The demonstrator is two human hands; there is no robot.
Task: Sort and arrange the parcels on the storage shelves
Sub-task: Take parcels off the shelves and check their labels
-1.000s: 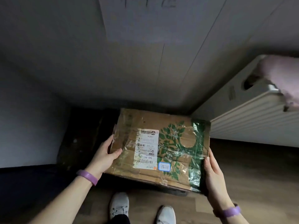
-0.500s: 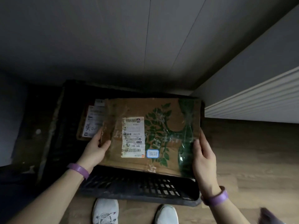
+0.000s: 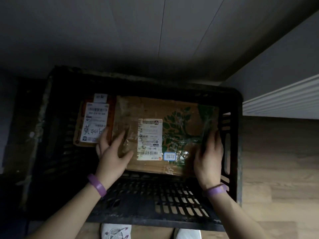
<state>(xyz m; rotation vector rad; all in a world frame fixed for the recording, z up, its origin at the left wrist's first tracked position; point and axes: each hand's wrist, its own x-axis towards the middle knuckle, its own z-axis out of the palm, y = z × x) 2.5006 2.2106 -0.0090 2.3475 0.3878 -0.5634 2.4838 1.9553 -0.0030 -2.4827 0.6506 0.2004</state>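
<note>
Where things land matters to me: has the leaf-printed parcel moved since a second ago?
Yes. The leaf-printed parcel has sunk into the black crate, farther from its near wall, which it overlapped before.

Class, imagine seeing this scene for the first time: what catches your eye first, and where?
The big cardboard parcel with the green tree print, held at its side edges by the left hand and right hand inside a black slatted crate. To its left in the crate lies a smaller parcel with a handwritten white label.
</note>
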